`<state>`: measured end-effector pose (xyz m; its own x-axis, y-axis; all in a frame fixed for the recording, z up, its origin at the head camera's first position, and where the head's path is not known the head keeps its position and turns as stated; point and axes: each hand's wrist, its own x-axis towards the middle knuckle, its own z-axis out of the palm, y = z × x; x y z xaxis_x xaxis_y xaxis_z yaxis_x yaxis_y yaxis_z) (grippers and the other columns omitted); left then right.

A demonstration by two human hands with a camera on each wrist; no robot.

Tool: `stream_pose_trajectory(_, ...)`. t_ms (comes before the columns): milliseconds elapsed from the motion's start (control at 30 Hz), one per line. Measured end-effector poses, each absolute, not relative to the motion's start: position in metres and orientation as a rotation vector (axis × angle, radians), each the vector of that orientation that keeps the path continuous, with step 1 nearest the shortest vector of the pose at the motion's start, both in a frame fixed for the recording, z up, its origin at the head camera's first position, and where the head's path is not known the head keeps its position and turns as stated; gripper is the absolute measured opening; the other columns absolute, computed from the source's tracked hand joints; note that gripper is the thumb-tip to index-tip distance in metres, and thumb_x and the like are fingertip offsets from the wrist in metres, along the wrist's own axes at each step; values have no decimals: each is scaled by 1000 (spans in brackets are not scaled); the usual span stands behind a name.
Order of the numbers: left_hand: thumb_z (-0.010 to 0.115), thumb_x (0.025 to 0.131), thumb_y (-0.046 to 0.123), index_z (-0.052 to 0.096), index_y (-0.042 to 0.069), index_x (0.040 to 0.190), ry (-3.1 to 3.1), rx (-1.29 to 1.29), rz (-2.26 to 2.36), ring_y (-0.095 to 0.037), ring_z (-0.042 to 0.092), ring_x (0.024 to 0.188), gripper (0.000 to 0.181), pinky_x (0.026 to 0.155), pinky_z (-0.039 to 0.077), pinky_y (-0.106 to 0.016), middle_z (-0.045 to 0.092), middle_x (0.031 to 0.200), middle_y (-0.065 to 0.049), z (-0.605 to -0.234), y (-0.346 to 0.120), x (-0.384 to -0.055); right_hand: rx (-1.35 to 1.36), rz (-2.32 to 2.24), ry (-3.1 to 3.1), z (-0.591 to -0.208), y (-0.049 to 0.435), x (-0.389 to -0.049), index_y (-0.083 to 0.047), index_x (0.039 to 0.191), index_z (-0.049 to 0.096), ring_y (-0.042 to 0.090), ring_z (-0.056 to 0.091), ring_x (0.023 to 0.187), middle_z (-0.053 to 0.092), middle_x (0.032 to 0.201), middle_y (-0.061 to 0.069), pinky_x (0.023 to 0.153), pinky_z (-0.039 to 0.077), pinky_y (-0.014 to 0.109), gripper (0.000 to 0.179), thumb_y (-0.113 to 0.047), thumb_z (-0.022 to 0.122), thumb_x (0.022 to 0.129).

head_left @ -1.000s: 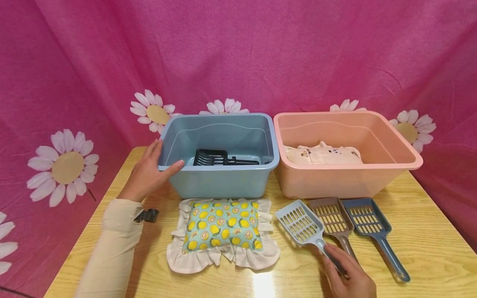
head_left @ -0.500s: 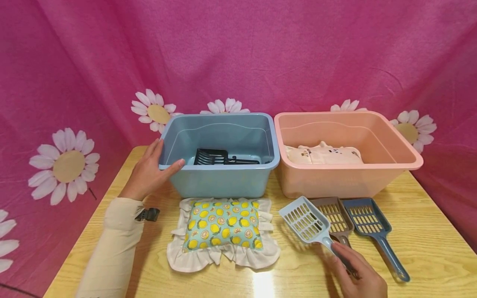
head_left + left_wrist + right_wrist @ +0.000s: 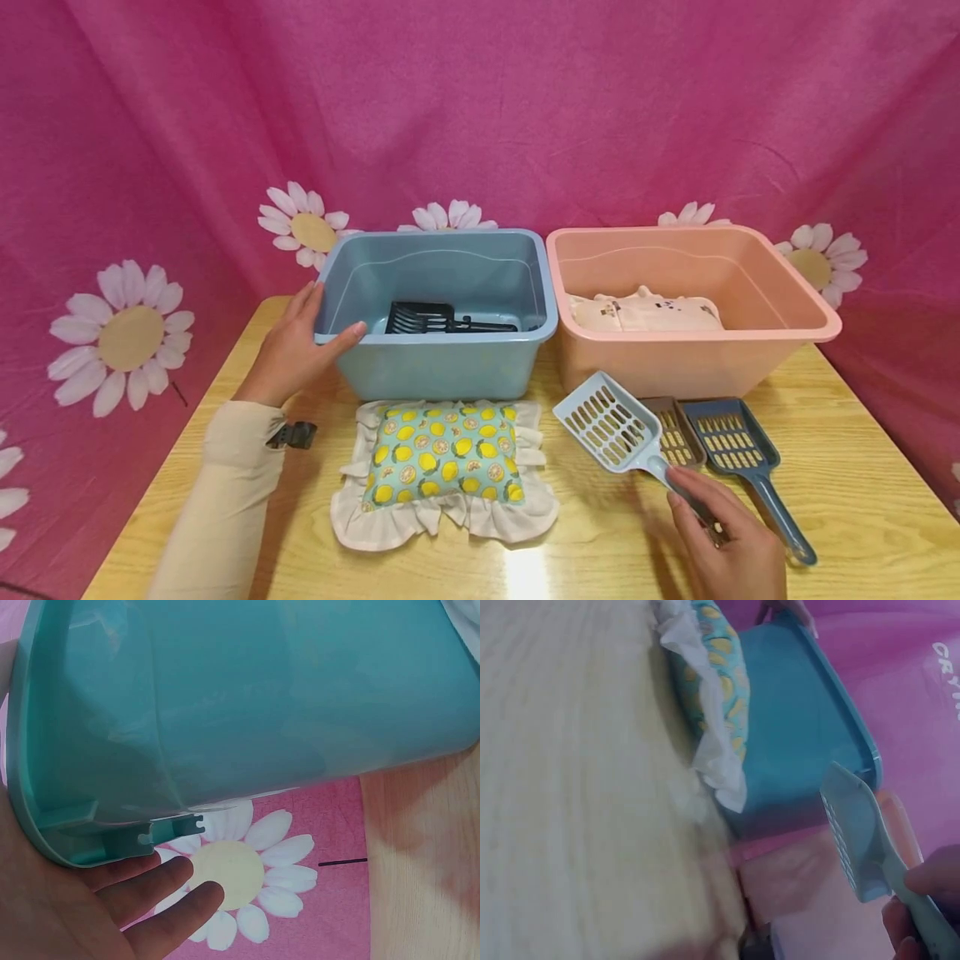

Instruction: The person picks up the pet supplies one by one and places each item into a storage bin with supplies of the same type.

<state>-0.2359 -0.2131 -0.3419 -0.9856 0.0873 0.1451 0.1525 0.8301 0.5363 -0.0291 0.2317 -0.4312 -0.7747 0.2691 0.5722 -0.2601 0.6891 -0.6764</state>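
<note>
My right hand [image 3: 729,533] grips the handle of a light blue slotted litter scoop [image 3: 611,423], lifted above the table, its head in front of the pink bin [image 3: 660,367]. Partly covered by it in the head view, a brown litter scoop [image 3: 678,437] lies beside a dark blue litter scoop [image 3: 731,437]. My left hand [image 3: 288,354] rests on the front left corner of a blue bin [image 3: 435,367], thumb over the rim; in the left wrist view its fingers [image 3: 165,892] extend outside the rim. A black litter scoop [image 3: 431,318] lies inside this bin.
In front of the blue bin lies a lemon-print cushion [image 3: 446,454] with white ruffles. White printed fabric [image 3: 645,312] sits in the pink bin. Both bins stand side by side on a wooden table [image 3: 592,550], before a pink curtain [image 3: 480,108] with daisies.
The right hand has raised the light blue scoop off the table, its head rising toward the pink bin and covering more of the brown scoop. The left hand stays at the blue bin's corner.
</note>
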Motion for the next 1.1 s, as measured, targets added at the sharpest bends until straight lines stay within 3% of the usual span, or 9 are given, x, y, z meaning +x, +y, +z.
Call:
stream_pose_trajectory(300,54,82,71,8,18,156,-2881,-205,-864,-45,28,136,103,96,37,-68,9,161,-12,-343,-214,-236,144,1103,-2147,-419,231,-32,-1,104,74,-1,62,103,70,107,15,81,47,7,38,18,73,70)
stream_pose_trajectory(567,54,82,71,9,17,156,-2873,-216,-865,-45,29,136,102,96,37,-68,11,160,-12,-344,-214,-238,161,1069,-2151,-402,230,-38,-4,105,75,-1,61,105,71,108,11,86,44,7,39,14,76,71)
stream_pose_trajectory(833,54,83,70,10,16,156,-2865,-223,-843,-45,30,135,101,96,37,-68,12,160,-13,-345,-214,-238,102,1073,-2220,-380,223,-41,-10,108,75,-1,61,104,70,111,6,81,45,5,37,8,77,75)
stream_pose_trajectory(1100,53,82,71,10,17,156,-2862,-216,-831,-45,30,135,102,96,37,-68,12,160,-12,-346,-214,-239,265,1080,-2077,-370,220,-56,-1,103,74,2,63,102,70,106,15,83,46,7,36,15,73,72)
